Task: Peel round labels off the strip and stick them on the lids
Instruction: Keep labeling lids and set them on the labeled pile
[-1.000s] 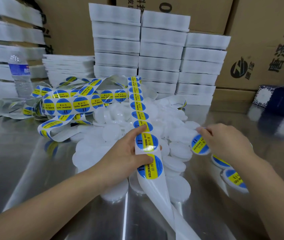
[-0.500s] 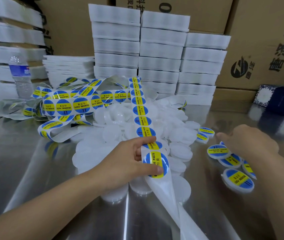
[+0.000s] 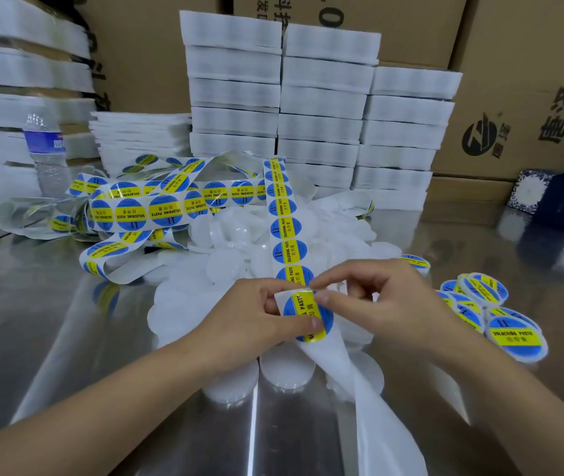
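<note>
At the centre of the frame, 2 hands meet over a round blue-and-yellow label [image 3: 308, 316]. On the left hand [image 3: 256, 317] the fingers [image 3: 302, 323] pinch the strip [image 3: 286, 228] at that label, the thumb lying on its lower half. The right hand [image 3: 380, 304] pinches the label's upper edge between thumb and forefinger. Bare backing [image 3: 376, 424] trails from the label down to the lower edge. Under and behind the hands lies a heap of plain white lids [image 3: 235, 235], with the strip running up across it and coiling toward the left. Labelled lids [image 3: 510, 334] lie at the right on the steel tabletop [image 3: 50, 321]. White foam stacks [image 3: 321, 101], cardboard boxes [image 3: 531, 80] and a water bottle [image 3: 45, 152] fill the upper frame.
</note>
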{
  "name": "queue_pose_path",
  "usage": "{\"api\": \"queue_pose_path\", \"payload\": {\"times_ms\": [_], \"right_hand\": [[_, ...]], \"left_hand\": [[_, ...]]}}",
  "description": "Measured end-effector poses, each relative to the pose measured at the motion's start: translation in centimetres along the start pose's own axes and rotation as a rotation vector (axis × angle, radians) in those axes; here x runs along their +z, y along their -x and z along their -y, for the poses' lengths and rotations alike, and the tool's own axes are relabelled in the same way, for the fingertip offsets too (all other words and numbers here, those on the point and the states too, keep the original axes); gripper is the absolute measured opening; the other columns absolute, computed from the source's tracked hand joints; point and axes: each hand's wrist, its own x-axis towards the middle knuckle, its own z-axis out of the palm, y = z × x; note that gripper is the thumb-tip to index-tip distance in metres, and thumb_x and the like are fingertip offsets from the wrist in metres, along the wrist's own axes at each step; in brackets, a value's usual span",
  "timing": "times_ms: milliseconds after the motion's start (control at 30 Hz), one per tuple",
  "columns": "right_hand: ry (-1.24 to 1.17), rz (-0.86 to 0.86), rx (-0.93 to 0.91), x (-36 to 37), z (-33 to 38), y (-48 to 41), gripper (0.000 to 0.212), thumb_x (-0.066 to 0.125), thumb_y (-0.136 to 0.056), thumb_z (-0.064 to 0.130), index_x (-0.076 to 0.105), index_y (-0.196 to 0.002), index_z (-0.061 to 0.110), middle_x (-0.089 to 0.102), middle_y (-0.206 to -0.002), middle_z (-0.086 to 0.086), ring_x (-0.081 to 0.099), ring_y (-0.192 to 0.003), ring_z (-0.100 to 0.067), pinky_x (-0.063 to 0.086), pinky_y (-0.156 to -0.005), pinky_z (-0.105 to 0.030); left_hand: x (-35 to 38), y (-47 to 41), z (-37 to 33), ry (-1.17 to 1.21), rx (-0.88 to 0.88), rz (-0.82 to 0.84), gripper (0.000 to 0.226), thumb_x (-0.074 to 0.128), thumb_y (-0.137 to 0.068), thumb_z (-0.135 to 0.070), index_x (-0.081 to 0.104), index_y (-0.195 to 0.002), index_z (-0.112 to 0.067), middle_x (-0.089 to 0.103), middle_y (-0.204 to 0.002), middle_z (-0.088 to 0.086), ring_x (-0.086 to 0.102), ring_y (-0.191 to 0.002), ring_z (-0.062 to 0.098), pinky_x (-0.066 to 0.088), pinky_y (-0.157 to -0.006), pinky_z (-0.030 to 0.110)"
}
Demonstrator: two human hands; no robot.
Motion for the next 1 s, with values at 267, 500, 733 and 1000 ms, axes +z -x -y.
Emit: {"api": "queue_pose_path", "payload": {"times_ms": [267,500,733,1000], "right_hand": [[0.131,0.019,0.002,1.1,0.3,0.3,0.025,0.071,-0.077,0.020,0.067,-0.085,0.044,0.037,-0.045,0.007,0.036,-0.048,-0.008,0.031,-0.051,-0.015],[0.139,0.031,0.011,1.0,0.9,0.3,0.023,0.072,-0.077,0.016,0.066,-0.078,0.038,0.037,-0.042,0.008,0.036,-0.045,-0.008,0.030,-0.049,-0.013],[0.086,0.047,0.036,0.9,1.1,0.5,0.018,0.071,-0.076,0.016,0.067,-0.070,0.032,0.035,-0.041,0.008,0.033,-0.045,-0.008,0.028,-0.048,-0.014],[0.042,0.136,0.088,0.7,1.6,0.5,0.014,0.070,-0.081,0.015,0.067,-0.071,0.025,0.033,-0.041,0.008,0.034,-0.043,-0.005,0.030,-0.046,-0.009]], "left_hand": [[0.2,0.0,0.2,-0.029,0.009,0.014,0.032,0.073,-0.057,-0.050,0.073,-0.088,-0.043,0.051,-0.064,0.014,0.036,-0.062,0.021,0.028,-0.061,0.035],[0.3,0.2,0.5,0.005,-0.017,0.038,0.031,0.077,-0.060,-0.043,0.075,-0.089,-0.032,0.059,-0.083,0.040,0.047,-0.076,0.021,0.034,-0.074,0.036],[0.2,0.4,0.2,0.041,-0.020,0.080,0.026,0.079,-0.072,-0.017,0.075,-0.097,-0.023,0.071,-0.064,0.003,0.060,-0.062,0.002,0.051,-0.072,0.018],[0.0,-0.2,-0.5,0.453,-0.208,0.008,0.052,0.064,-0.065,-0.016,0.066,-0.116,-0.022,0.075,-0.093,0.000,0.071,-0.081,0.020,0.058,-0.072,0.033]]}}
